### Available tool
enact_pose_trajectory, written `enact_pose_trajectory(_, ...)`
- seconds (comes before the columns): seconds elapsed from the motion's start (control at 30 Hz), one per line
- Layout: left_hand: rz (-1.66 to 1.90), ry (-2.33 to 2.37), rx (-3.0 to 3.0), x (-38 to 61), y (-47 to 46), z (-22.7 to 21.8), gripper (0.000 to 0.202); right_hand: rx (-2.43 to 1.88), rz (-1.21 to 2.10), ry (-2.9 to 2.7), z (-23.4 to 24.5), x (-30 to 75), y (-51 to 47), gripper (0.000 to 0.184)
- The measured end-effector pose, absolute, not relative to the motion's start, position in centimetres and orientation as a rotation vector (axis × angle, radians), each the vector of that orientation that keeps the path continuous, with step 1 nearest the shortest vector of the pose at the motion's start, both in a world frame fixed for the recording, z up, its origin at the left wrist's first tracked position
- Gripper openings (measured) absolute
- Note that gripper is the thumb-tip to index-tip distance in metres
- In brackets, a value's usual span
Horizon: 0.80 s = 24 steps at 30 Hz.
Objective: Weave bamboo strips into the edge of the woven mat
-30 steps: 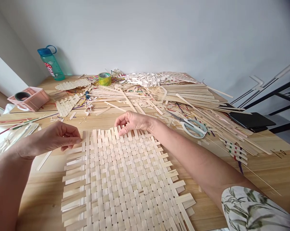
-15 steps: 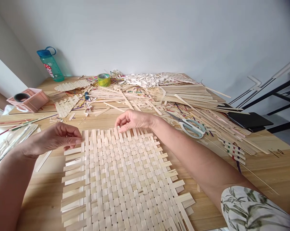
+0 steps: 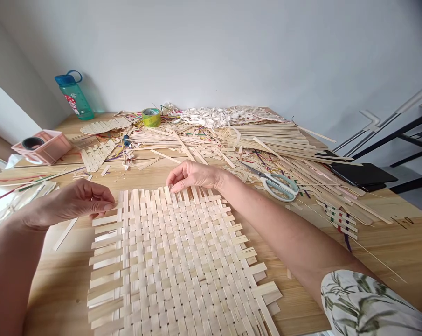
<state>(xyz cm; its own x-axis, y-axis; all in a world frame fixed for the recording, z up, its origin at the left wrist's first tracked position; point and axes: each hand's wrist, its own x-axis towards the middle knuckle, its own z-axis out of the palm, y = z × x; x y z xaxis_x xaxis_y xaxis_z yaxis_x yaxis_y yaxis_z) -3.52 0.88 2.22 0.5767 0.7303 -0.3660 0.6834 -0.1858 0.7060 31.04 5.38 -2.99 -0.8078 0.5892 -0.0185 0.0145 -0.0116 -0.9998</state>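
A flat woven mat of pale bamboo strips [image 3: 169, 261] lies on the wooden table [image 3: 53, 289], with loose strip ends sticking out along its edges. My right hand [image 3: 193, 177] is at the mat's top edge, its fingertips on the upright strip ends. It is hidden whether a strip is pinched there. My left hand [image 3: 78, 203] hovers just off the top left corner, fingers loosely curled, with nothing visible in them. A single loose strip [image 3: 65, 233] lies below that hand.
Behind the mat lie heaps of bamboo strips [image 3: 273, 137] and small woven pieces [image 3: 96, 155]. White-handled scissors [image 3: 279, 186] rest to the right, beside a black tablet [image 3: 363, 173]. Further back stand a tape roll [image 3: 151, 117], a teal water bottle [image 3: 74, 95] and a pink basket [image 3: 41, 148].
My left hand has drawn slightly left, away from the mat's corner. My right hand stays on the top edge, and the whole scene shifts slightly in view.
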Motion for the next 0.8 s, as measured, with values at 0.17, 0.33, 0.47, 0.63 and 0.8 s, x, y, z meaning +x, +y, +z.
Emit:
enact_pose_trajectory(0.17, 0.017, 1.193, 1.909, -4.01, 0.97, 2.19, 0.044, -0.638, 1.901, -1.864, -2.99, 31.09, 5.34, 0.023)
enact_pose_trajectory(0.33, -0.001, 1.23, 1.891, -4.08, 0.89, 2.32, 0.042, -0.612, 1.903, -1.84, -3.31, 31.09, 5.49, 0.023)
enact_pose_trajectory(0.47, 0.009, 1.216, 1.896, -3.84, 0.8, 2.49, 0.043, -0.577, 1.92, -1.819, -3.64, 31.07, 5.65, 0.019)
enact_pose_trajectory(0.63, 0.035, 1.202, 1.916, -3.62, 0.59, 2.67, 0.041, -0.572, 1.907, -1.833, -3.76, 31.1, 5.76, 0.019)
enact_pose_trajectory(0.8, 0.054, 1.195, 1.907, -3.46, 0.57, 2.57, 0.039, -0.624, 1.852, -1.869, -3.51, 31.18, 5.82, 0.023)
